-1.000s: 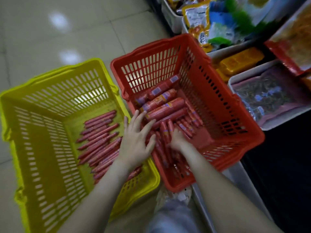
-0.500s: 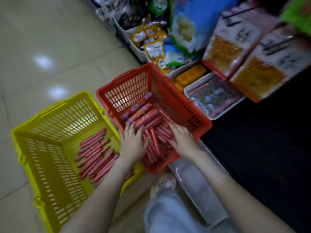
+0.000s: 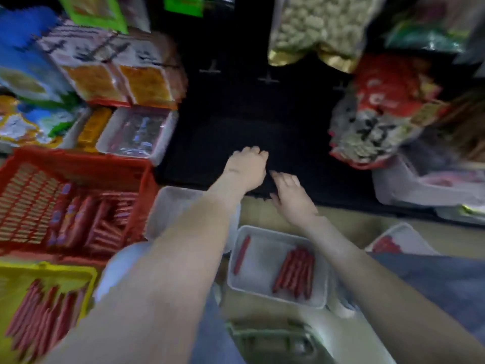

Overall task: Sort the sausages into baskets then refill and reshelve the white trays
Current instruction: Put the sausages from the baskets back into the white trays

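Yellow basket (image 3: 15,285), lower left, holds thin sausages (image 3: 44,316). The red basket (image 3: 78,158) above it holds thicker sausages (image 3: 86,227). Just to its right an empty white tray (image 3: 173,206) lies partly hidden under the left forearm. At centre, both hands are over the dark shelf (image 3: 236,114). The left hand (image 3: 246,166) has its fingers bent away, so its grip cannot be told. The right hand (image 3: 291,198) has its fingers loosely spread and holds nothing. Below, a second white tray (image 3: 262,264) holds a row of sausages (image 3: 296,271). Blurred snack packets (image 3: 380,101) crowd the upper right.
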Demonstrator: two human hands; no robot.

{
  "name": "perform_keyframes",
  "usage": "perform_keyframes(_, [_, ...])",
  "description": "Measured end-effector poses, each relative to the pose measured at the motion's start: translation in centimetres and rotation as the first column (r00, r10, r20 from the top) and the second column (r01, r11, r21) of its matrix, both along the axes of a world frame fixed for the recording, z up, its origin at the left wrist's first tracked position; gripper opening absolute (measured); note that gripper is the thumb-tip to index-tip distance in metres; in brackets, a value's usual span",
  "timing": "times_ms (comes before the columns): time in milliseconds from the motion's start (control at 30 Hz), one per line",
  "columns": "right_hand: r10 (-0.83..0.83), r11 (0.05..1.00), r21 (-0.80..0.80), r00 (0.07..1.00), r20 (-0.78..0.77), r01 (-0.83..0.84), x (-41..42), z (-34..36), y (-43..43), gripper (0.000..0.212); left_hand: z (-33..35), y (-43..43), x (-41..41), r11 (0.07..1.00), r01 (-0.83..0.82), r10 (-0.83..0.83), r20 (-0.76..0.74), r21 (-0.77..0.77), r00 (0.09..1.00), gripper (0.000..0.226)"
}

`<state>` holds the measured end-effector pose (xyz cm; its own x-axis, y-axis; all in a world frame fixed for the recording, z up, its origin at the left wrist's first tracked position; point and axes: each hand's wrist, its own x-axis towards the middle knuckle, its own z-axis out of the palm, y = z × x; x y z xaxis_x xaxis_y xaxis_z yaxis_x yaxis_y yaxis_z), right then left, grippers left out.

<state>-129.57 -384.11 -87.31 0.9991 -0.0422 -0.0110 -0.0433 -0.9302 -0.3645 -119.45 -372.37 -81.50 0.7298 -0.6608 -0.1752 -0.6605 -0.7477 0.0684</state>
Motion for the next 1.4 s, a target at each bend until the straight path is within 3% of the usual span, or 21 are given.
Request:
perform_keyframes(100, [-0.067,0.998,-0.023,0.992,-0.111,0.064,-5.3,-4.7,-4.1,0.066,-5.6,-5.0,-5.6,1.000,0.028,-0.027,-0.087,0.002,0.996,0.036])
perform_keyframes(200, [0.000,0.987,-0.150,0.937,-0.350,-0.056,-10.4,-10.6,-6.4,0.059,-12.8,-5.0,-11.3,0.994,0.074,-0.046,-0.304,0.082,0.952,0.043])
perform_keyframes(267, [0.049,0.983,-0.138,0.899,-0.435,-0.120,-13.4,-15.2,-7.4,0.060,-18.1,-3.4,-13.6,0.993,0.076,-0.044,-0.324,0.088,0.945,0.047])
perform_keyframes(367, [0.129,0.923,-0.203,0.761,-0.636,-0.326,-17.3,-22.4,-8.4,0.051,-26.3,0.6,-15.8,0.959,0.120,-0.008,-0.398,0.257,0.917,0.060])
perform_keyframes(467, [0.177,0.860,-0.232,0.692,-0.700,-0.454,-17.6,-26.7,-8.9,0.048,-29.3,2.9,-15.6,0.909,0.169,-0.033,-0.339,0.380,0.940,0.047])
perform_keyframes(567, [0.298,0.715,-0.259,0.619,-0.727,-0.649,-16.5,-29.2,-8.5,0.040,-30.0,3.1,-13.9,0.921,0.150,-0.006,-0.371,0.360,0.929,0.062])
perform_keyframes(667, [0.408,0.607,-0.312,0.623,-0.667,-0.731,-15.0,-31.4,-7.7,0.041,-30.3,2.9,-13.7,0.946,0.078,0.041,-0.354,0.315,0.934,0.060])
perform_keyframes(867, [0.475,0.635,-0.394,0.738,-0.479,-0.664,-12.6,-32.4,-7.0,0.024,-31.3,2.6,-14.5,0.985,0.057,-0.003,-0.321,0.160,0.947,0.082])
perform_keyframes(933, [0.485,0.673,-0.366,0.757,-0.437,-0.642,-12.5,-32.6,-6.8,0.031,-31.2,2.4,-15.0,0.964,0.119,-0.013,-0.401,0.239,0.916,0.079])
perform_keyframes(967, [0.467,0.690,-0.354,0.762,-0.448,-0.631,-12.0,-31.9,-6.5,0.023,-31.0,2.2,-15.0,0.969,0.105,-0.004,-0.412,0.224,0.911,0.078])
perform_keyframes(1033, [0.410,0.747,-0.340,0.798,-0.442,-0.571,-11.0,-31.2,-6.2,0.016,-30.3,1.5,-14.9,0.993,0.051,-0.011,-0.333,0.110,0.943,0.082])
perform_keyframes(1100, [0.317,0.860,-0.225,0.826,-0.466,-0.457,-10.3,-30.9,-5.9,0.035,-29.4,1.3,-15.1,1.000,-0.020,0.025,-0.271,0.022,0.962,0.079])
perform_keyframes(1167, [0.129,0.974,-0.098,0.858,-0.498,-0.203,-9.7,-29.0,-5.3,0.042,-28.1,1.5,-15.1,0.982,-0.146,0.112,-0.250,-0.121,0.962,0.080])
perform_keyframes(1233, [-0.122,0.983,0.054,0.846,-0.519,0.175,-8.6,-25.3,-4.7,0.044,-26.7,1.2,-14.6,0.926,-0.305,0.237,-0.284,-0.224,0.929,0.076])
perform_keyframes(1300, [-0.330,0.799,0.238,0.734,-0.593,0.552,-7.5,-20.5,-4.4,0.040,-24.7,0.4,-13.8,0.823,-0.481,0.334,-0.429,-0.301,0.839,0.063])
perform_keyframes(1333, [-0.369,0.675,0.313,0.673,-0.641,0.669,-7.1,-18.0,-4.3,0.039,-23.0,-0.2,-13.2,0.728,-0.613,0.352,-0.602,-0.305,0.717,0.057])
perform_keyframes(1400, [-0.372,0.387,0.524,0.648,-0.664,0.759,-6.5,-12.6,-4.2,0.026,-18.1,-2.1,-12.5,0.544,-0.828,0.262,-0.909,-0.137,0.323,0.042])
